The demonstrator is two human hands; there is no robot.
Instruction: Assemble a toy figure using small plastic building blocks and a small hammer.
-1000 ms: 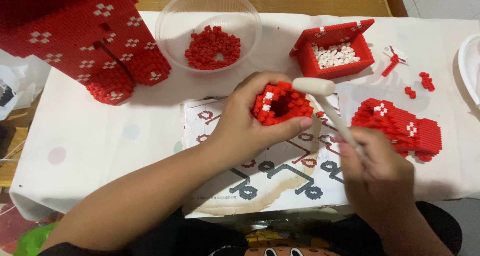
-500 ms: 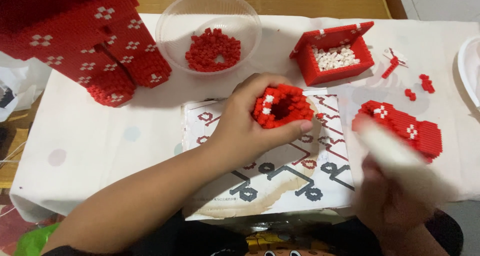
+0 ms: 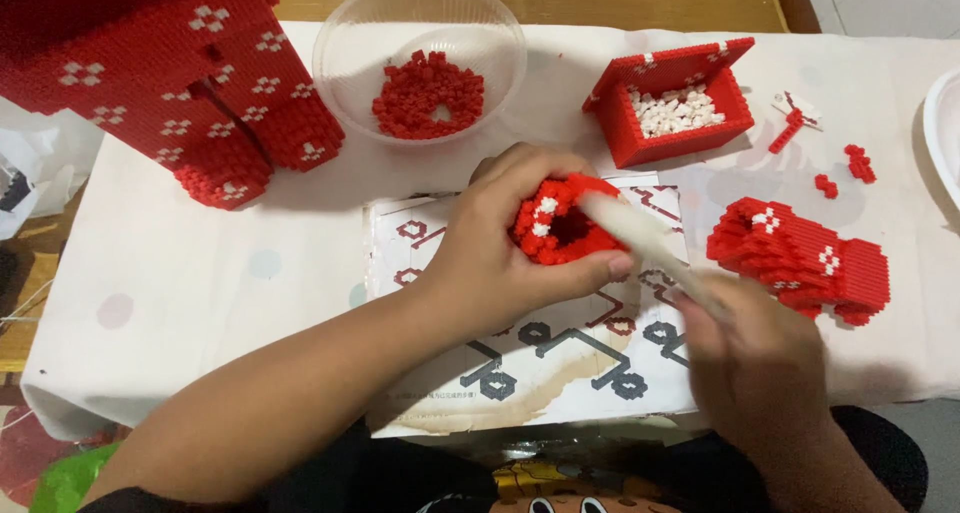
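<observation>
My left hand [image 3: 500, 253] grips a small hollow red-and-white brick piece [image 3: 556, 223] above a printed instruction sheet [image 3: 540, 353]. A white plastic tool [image 3: 640, 235] is held in my right hand [image 3: 755, 363]; its blurred head rests on the top of that piece. A clear bowl [image 3: 420, 43] with several loose red bricks stands behind. To its right is a red brick box [image 3: 680, 113] filled with small white bricks.
A large red brick build with white crosses [image 3: 170, 83] stands at the back left. A smaller red brick part [image 3: 800, 258] lies at the right, with loose red bits [image 3: 840, 168] near it. A white cloth [image 3: 180, 273] covers the table.
My right hand swung the white tool away to the lower right, then brought it back onto the red piece. My left hand kept holding the piece in place.
</observation>
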